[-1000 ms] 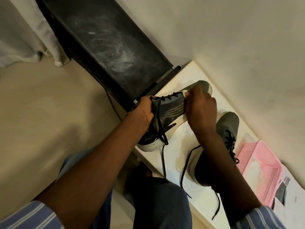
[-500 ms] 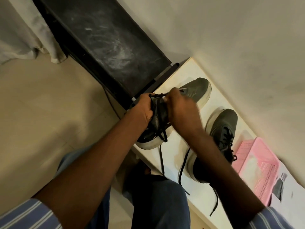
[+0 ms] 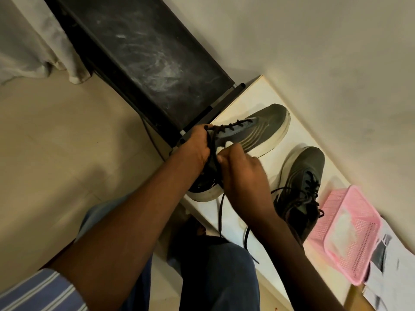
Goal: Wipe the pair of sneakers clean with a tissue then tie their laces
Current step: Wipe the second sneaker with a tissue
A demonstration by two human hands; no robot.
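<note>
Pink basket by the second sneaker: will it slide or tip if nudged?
The basket looks like thin perforated plastic, so probably light and apt to slide on the smooth white board. Low and wide, it seems unlikely to tip. Its mesh walls may flex.

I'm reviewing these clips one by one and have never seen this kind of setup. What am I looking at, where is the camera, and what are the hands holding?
There is no machine here: a person works with bare hands, and the single wide-angle camera sits on their head, looking forward and down, which is why the arms reach in from the bottom. On the white table lie two grey sneakers. The left hand grips the nearer sneaker at its collar and tips it on its side. The right hand holds a white tissue against that shoe's side. The other sneaker stands beside it, its laces loose. A pink basket stands further right, with white material inside that I cannot identify.
</note>
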